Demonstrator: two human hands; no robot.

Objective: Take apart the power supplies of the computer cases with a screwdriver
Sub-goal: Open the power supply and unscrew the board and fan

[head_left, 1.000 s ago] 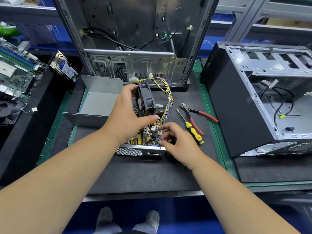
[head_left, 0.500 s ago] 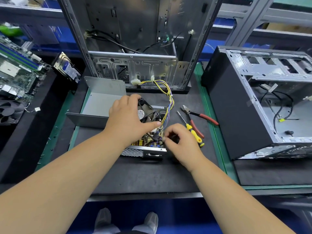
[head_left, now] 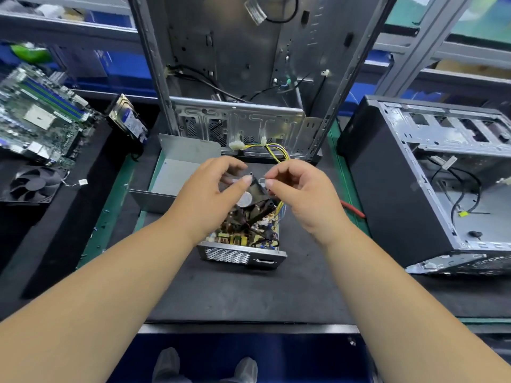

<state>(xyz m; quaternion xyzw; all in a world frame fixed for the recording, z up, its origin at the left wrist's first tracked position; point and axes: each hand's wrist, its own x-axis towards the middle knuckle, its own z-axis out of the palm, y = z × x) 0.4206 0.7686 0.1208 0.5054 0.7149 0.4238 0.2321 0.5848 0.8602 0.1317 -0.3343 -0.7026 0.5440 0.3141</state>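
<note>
both hands meet over the opened power supply [head_left: 243, 241]: the left hand [head_left: 207, 194] curls its fingers round the black fan [head_left: 255, 193], thumb tip on the fan's upper edge, while the right hand [head_left: 301, 192] pinches finger and thumb together at the fan's far corner; what sits in that pinch is too small to tell. the fan stands tilted above the circuit board, yellow wires [head_left: 272, 150] running from it toward a white connector [head_left: 236, 145]. the power supply lies on the dark mat [head_left: 249, 294], its grey cover [head_left: 177, 172] just beside it on the left. an upright case [head_left: 237, 64] stands behind, another case [head_left: 431, 178] lies to the right, and a motherboard [head_left: 41, 114] and loose fan [head_left: 34, 183] sit far left.
</note>
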